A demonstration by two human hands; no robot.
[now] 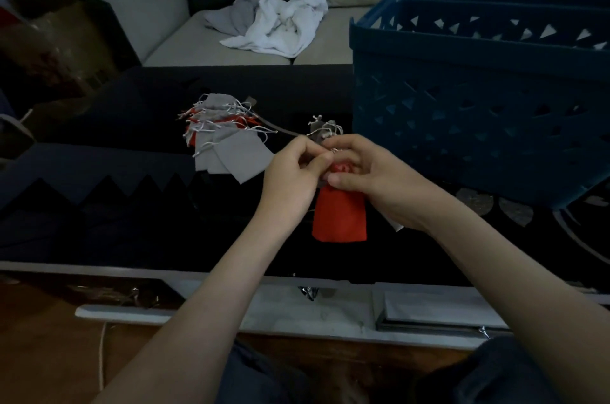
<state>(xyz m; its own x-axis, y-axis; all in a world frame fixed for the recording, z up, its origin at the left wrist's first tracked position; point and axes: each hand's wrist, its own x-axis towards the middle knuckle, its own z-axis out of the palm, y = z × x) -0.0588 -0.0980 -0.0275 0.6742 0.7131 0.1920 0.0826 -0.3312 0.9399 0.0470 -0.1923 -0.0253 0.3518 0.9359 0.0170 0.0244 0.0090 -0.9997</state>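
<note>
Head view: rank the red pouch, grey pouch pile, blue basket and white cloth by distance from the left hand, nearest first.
1. red pouch, pinched by the left hand
2. grey pouch pile, just left
3. blue basket, right side
4. white cloth, back on the sofa

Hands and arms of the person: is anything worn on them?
The left hand and the right hand are bare, with no gloves; no ring shows in the dim light. The left arm and the right arm are bare to the picture's edge: no sleeve, watch or bracelet.
</note>
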